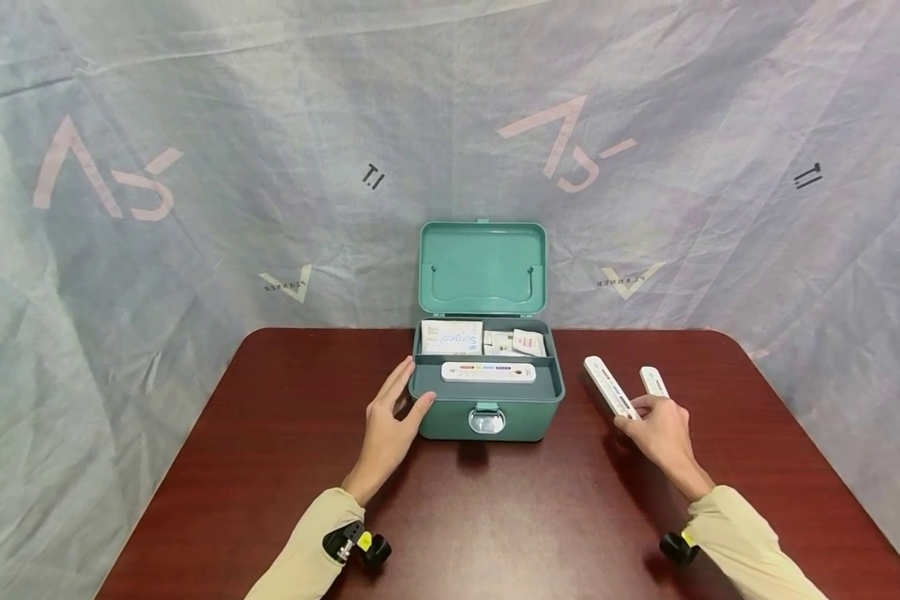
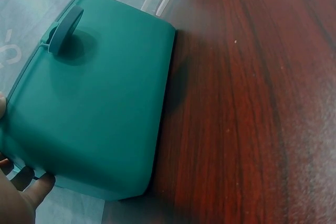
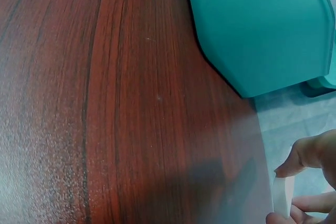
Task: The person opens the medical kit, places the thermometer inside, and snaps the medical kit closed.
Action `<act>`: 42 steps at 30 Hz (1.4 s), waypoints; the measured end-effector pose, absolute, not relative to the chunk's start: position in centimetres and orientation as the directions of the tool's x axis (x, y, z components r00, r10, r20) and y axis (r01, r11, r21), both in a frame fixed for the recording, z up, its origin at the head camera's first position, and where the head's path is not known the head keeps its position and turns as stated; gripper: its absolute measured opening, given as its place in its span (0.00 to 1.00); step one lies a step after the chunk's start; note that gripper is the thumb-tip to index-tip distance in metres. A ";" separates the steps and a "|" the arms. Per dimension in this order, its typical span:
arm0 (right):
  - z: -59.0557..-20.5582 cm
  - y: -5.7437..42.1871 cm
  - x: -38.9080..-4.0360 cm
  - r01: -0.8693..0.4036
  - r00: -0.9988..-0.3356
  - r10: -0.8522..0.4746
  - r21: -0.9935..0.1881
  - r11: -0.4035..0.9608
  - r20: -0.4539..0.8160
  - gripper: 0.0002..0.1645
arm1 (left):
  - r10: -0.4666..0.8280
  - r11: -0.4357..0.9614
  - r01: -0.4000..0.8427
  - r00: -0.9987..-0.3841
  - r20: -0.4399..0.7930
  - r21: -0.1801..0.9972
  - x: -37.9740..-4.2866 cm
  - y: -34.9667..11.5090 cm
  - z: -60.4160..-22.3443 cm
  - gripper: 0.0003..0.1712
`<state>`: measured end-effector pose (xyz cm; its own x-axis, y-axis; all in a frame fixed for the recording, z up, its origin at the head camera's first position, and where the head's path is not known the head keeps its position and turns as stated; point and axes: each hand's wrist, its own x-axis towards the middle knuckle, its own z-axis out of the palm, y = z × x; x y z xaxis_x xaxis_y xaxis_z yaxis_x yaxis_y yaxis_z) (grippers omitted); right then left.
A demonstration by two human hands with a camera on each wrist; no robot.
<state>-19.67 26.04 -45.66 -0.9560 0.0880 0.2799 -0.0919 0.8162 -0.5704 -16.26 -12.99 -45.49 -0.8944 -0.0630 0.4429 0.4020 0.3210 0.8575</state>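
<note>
A green metal-look box (image 1: 487,421) stands with its lid raised. My left hand (image 1: 390,425) rests at its front left corner, thumb near the front rim and fingers along the left side; in the left wrist view its fingertips (image 2: 44,182) touch the box edge. To the right of the box, my right hand (image 1: 660,429) pinches the near end of a slim white case (image 1: 607,385) with coloured marks. A second slim white case (image 1: 652,382) shows just beyond that hand, partly hidden; whether it is held too I cannot tell. Another such case (image 1: 487,372) lies in the front compartment.
Behind the divider sit a white carton (image 1: 452,337) marked "Surgical" and several small white packets (image 1: 527,342). The upright lid (image 1: 483,267) backs toward a grey printed cloth (image 1: 450,125). Everything stands on a dark red wooden table (image 1: 285,400).
</note>
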 end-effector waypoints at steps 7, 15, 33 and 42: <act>-45.6 25.9 -19.7 -0.106 -0.950 0.084 -0.564 0.819 0.300 0.15 | -0.060 0.317 0.412 -0.890 0.452 0.854 -16.2 -13.0 -45.7 0.35; -45.0 25.7 -19.8 -0.130 -0.946 0.066 -0.560 0.818 0.316 0.14 | -0.059 0.308 0.430 -0.882 0.468 0.849 -16.3 -13.1 -45.7 0.34; -44.2 25.2 -20.0 -0.148 -0.941 0.055 -0.555 0.818 0.333 0.15 | -0.060 0.323 0.440 -0.874 0.482 0.838 -16.1 -13.0 -45.5 0.34; -43.5 24.7 -20.1 -0.144 -0.946 0.054 -0.564 0.813 0.320 0.16 | -0.061 0.334 0.423 -0.882 0.467 0.842 -16.3 -13.1 -45.8 0.34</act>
<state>-20.14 24.71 -43.52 -0.9460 0.0538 0.3196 -0.1444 0.8128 -0.5644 -16.33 -13.14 -45.77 -0.8819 -0.0611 0.4674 0.4233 0.3340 0.8422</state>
